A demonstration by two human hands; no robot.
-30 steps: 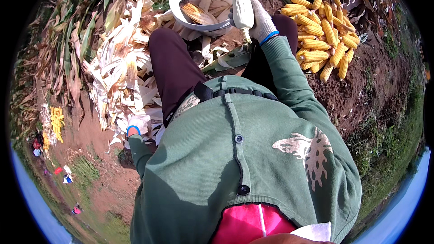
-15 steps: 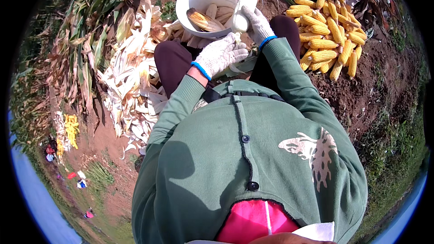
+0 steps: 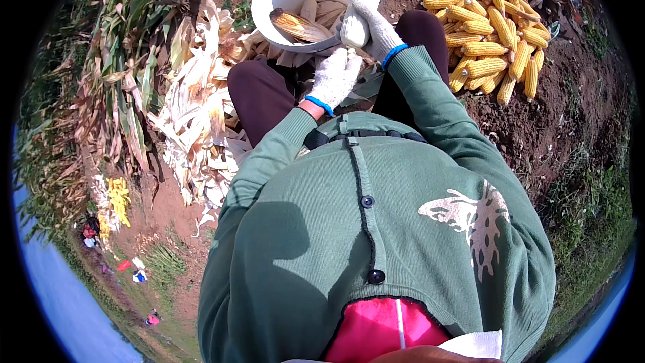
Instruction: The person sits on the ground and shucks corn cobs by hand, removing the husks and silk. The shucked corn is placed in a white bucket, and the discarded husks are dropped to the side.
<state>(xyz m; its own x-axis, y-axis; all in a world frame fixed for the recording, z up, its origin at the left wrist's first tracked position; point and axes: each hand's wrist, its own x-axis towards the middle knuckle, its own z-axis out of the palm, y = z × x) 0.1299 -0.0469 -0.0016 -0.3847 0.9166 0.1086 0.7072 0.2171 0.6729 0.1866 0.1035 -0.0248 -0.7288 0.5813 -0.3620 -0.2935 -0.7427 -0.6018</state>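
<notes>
An ear of corn in its pale, smooth husk (image 3: 365, 1) stands tilted in front of me, its tip pointing away. My right hand (image 3: 378, 32), in a white knit glove with a blue cuff, is wrapped round its right side. At the stem end just below, my left hand (image 3: 334, 75), gloved alike, is closed with its fingertips at the stub. Behind the ear is a white plastic bucket (image 3: 263, 1). Inside lie several unhusked ears, one with a browned husk (image 3: 300, 25).
Stripped husks (image 3: 195, 111) are heaped at my left, beside dry corn stalks (image 3: 127, 60). Bare yellow cobs (image 3: 487, 40) form a pile on the soil beyond my right knee (image 3: 423, 30). Far to the left are another yellow heap (image 3: 119, 200) and people.
My left hand's fingers, stretched out before, have drawn together and moved up to the ear's stem end. The ear has tipped slightly more upright in my right hand.
</notes>
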